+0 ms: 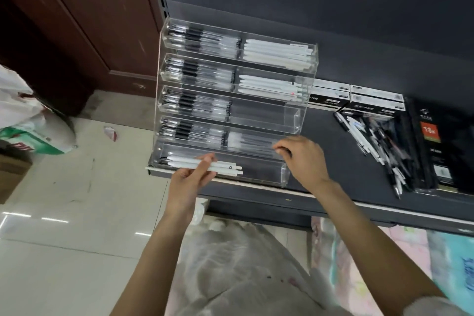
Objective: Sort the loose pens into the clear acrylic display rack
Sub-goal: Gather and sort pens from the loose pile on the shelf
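- Rack (305,77): clear acrylic, five stepped tiers, standing at the left end of a dark shelf (333,161), its bottom tier at the shelf's front edge.
- Top two tiers: clear-bodied pens with black grips (202,40) in the left halves, white pens (277,52) in the right halves.
- Third tier: black-grip pens on the left; right half (264,113) holds nothing I can make out.
- Fourth tier: black-grip pens on the left, a few pale pens on the right, blurred behind the acrylic.
- Bottom tier: a small bundle of white pens (225,168) lying lengthwise in the left part, tips pointing left.
- Left hand (191,182): at the front of the bottom tier, fingers curled round the white bundle, thumb underneath.
- Right hand (300,159): at the right end of the fourth tier, fingertips (278,149) drawn together at the tier's front lip; whether they pinch a pen cannot be told.
- Loose pens (374,143): a mixed heap of white and black ones, on the shelf well to the right of the rack.
- Boxes (369,101): black-and-white cartons stacked behind the heap, toward the shelf's back.
- Black pack (431,151): flat, orange label, near the shelf's right end, just beside the heap.
- Floor (77,200): pale tiles below the shelf's left end; bags (23,120) lie at the far left.
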The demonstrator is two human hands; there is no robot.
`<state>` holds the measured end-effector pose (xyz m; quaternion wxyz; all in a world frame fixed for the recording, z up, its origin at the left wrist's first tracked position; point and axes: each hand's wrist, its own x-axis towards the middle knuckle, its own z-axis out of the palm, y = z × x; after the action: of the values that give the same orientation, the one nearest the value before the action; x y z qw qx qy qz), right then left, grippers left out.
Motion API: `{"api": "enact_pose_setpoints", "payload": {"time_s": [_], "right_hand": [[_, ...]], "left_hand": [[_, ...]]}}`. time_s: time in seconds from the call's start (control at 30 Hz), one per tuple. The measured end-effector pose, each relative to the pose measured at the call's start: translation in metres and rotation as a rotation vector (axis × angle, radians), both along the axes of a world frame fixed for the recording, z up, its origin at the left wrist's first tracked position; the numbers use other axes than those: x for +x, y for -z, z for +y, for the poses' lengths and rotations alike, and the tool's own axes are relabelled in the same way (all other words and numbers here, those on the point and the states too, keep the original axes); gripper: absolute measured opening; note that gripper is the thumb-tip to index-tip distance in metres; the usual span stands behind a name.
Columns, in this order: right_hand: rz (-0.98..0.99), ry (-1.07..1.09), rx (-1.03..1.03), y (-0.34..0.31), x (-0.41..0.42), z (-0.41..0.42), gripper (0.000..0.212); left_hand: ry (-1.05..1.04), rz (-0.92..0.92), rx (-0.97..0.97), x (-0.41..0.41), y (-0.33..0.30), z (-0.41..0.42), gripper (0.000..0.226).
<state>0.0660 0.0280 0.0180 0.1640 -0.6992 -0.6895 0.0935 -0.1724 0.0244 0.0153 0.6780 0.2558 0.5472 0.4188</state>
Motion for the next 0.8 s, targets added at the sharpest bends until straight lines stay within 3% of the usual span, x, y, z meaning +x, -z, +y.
{"api": "enact_pose_setpoints", "payload": {"time_s": [0.2,0.27,0.37,0.43,0.53,0.63,0.8], "right_hand": [[-0.147,-0.082,-0.156,0.006,-0.001,0.004,0.026],[-0.147,-0.097,-0.106,0.002,-0.004,0.002,0.028],[0.133,-0.104,0.038,-0.017,-0.018,-0.009,0.019],[0.315,-0.147,-0.05,-0.026,-0.031,-0.017,0.021],[0.417,-0.18,-0.218,-0.022,-0.041,-0.024,0.021],[0.569,-0.14,-0.257,-0.015,-0.041,-0.03,0.017],[0.501,0.011,0.015,-0.026,-0.013,-0.022,0.017]], "left_hand": [[-0.004,-0.016,-0.012,0.008,0.002,0.003,0.025],[-0.002,-0.032,-0.012,0.012,0.002,0.003,0.022],[0.016,-0.05,0.01,0.02,0.001,0.002,0.021],[0.073,-0.057,0.026,0.025,0.0,0.001,0.021],[0.184,-0.04,0.059,0.029,-0.002,-0.004,0.02],[0.237,-0.013,0.089,0.029,-0.001,-0.012,0.021],[0.085,0.071,0.064,0.028,-0.001,-0.017,0.02]]}}
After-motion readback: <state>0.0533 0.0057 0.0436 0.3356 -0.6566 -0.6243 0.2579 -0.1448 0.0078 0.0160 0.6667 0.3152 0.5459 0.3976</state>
